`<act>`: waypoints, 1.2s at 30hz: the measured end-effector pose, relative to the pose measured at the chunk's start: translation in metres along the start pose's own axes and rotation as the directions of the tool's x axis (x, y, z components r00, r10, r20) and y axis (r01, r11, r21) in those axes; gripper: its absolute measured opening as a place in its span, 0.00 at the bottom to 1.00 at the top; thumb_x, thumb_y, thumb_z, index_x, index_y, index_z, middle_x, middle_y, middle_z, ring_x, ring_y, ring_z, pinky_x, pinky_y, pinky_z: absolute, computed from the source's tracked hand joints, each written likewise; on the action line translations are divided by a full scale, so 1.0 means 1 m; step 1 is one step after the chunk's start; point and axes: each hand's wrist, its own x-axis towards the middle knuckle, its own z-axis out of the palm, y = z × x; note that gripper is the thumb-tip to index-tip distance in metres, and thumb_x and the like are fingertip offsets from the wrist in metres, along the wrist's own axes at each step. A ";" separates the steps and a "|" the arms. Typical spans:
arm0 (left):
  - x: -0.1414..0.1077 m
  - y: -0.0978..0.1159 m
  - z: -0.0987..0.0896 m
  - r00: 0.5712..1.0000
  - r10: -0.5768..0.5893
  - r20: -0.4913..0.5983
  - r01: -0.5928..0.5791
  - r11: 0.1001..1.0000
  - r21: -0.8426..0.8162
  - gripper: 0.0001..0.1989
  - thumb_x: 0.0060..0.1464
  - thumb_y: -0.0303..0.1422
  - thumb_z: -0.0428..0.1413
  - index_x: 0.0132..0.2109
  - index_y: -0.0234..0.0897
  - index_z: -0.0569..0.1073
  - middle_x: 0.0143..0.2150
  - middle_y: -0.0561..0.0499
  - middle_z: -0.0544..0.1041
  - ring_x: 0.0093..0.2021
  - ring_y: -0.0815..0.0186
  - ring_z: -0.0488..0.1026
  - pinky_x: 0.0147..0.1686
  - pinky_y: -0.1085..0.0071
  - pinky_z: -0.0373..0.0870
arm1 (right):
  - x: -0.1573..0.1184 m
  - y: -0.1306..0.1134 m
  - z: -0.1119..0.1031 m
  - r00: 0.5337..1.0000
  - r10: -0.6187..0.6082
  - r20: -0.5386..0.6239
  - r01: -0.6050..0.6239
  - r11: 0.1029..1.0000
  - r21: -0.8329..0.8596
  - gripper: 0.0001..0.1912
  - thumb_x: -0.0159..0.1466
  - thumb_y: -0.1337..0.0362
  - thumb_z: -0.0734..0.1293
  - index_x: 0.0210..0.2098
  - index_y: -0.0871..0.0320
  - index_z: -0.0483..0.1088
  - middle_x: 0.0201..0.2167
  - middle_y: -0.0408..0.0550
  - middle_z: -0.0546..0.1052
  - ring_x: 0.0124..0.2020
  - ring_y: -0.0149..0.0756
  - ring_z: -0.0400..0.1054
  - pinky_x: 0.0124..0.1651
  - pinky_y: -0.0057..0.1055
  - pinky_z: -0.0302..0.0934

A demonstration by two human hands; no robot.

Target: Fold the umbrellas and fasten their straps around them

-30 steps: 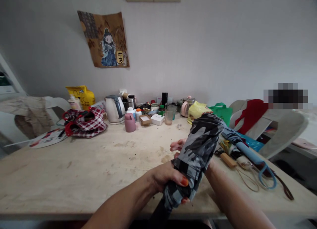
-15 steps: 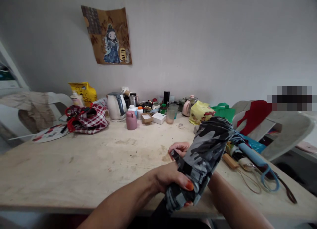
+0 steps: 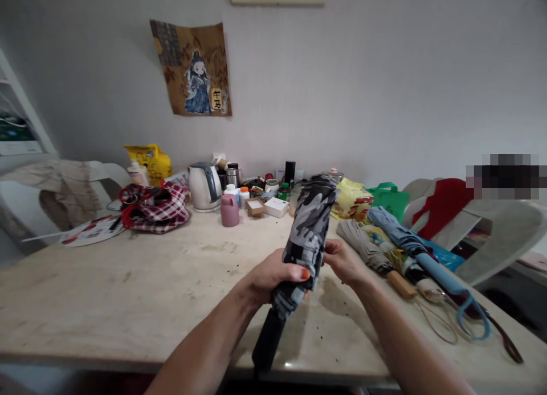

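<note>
A folded umbrella (image 3: pixel 311 221) in grey and black camouflage cloth stands tilted over the table, its black handle (image 3: pixel 268 341) pointing down toward me. My left hand (image 3: pixel 280 275) is closed round the lower part of the cloth, thumb across the front. At the umbrella's right edge, my right hand (image 3: pixel 342 261) has its fingers curled against the cloth; the fingertips are partly hidden behind it. More folded umbrellas lie to the right: a grey one with a wooden handle (image 3: pixel 401 285), a light blue one (image 3: pixel 436 268) and a patterned one (image 3: pixel 395 255) between them.
Along the wall stand a kettle (image 3: pixel 205 187), a pink cup (image 3: pixel 229 211), a white box (image 3: pixel 276 207) and several bottles. A checked bag (image 3: pixel 160 210) sits at left, a yellow package (image 3: pixel 352 198) and a green bag (image 3: pixel 388 200) behind the umbrellas. Chairs flank the table (image 3: pixel 141 292).
The camouflage umbrella has moved left and become more upright. My right hand has come from behind its left side round to its right edge. My left hand keeps its grip.
</note>
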 end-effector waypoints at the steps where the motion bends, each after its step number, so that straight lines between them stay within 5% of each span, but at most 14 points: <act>1: 0.000 0.001 -0.002 0.998 0.008 -0.055 -0.006 1.000 0.030 0.18 0.33 0.38 0.65 0.30 0.30 0.73 0.21 0.51 0.71 0.17 0.73 0.66 0.16 0.78 0.61 | 0.000 0.001 -0.001 0.999 0.026 -0.019 -0.026 0.999 0.034 0.19 0.53 0.50 0.73 0.21 0.59 0.69 0.17 0.39 0.64 0.20 0.26 0.54 0.25 0.26 0.50; 6: 0.008 0.000 -0.014 0.964 0.009 -0.267 0.021 0.994 0.107 0.17 0.33 0.36 0.65 0.30 0.32 0.71 0.21 0.54 0.69 0.17 0.75 0.62 0.17 0.78 0.56 | -0.002 -0.007 -0.001 0.993 0.113 -0.033 -0.111 0.992 0.068 0.24 0.52 0.46 0.74 0.20 0.58 0.63 0.14 0.35 0.57 0.18 0.23 0.44 0.22 0.27 0.37; 14: 0.011 0.000 -0.008 0.946 0.056 -0.318 -0.008 0.989 0.150 0.16 0.31 0.35 0.65 0.29 0.32 0.70 0.21 0.55 0.68 0.18 0.76 0.60 0.18 0.77 0.55 | -0.006 -0.011 0.001 0.993 0.120 0.014 -0.119 0.950 0.290 0.25 0.49 0.45 0.75 0.24 0.58 0.64 0.15 0.34 0.57 0.17 0.22 0.42 0.22 0.26 0.35; 21: 0.014 0.004 -0.010 0.907 0.097 -0.411 0.000 0.973 0.229 0.16 0.31 0.35 0.62 0.31 0.33 0.70 0.22 0.55 0.69 0.19 0.74 0.61 0.19 0.75 0.59 | -0.010 -0.014 0.001 0.996 0.023 -0.082 -0.006 0.981 0.194 0.22 0.54 0.47 0.73 0.23 0.58 0.64 0.15 0.35 0.56 0.18 0.23 0.42 0.22 0.27 0.34; 27: 0.016 0.001 -0.007 0.750 0.385 -0.538 0.068 0.764 0.641 0.22 0.37 0.30 0.63 0.43 0.35 0.68 0.35 0.49 0.78 0.34 0.65 0.74 0.35 0.71 0.69 | -0.017 -0.027 0.018 0.994 -0.018 -0.104 0.031 0.992 0.124 0.23 0.54 0.45 0.72 0.24 0.58 0.62 0.16 0.35 0.55 0.19 0.23 0.42 0.22 0.26 0.37; 36: 0.018 -0.004 0.010 0.682 0.435 -0.588 0.291 0.576 0.764 0.27 0.40 0.31 0.63 0.50 0.37 0.66 0.37 0.44 0.79 0.39 0.57 0.76 0.34 0.69 0.66 | -0.022 -0.035 0.037 0.991 -0.082 -0.107 0.083 0.996 0.009 0.19 0.58 0.48 0.69 0.27 0.60 0.70 0.19 0.41 0.66 0.20 0.26 0.54 0.22 0.25 0.48</act>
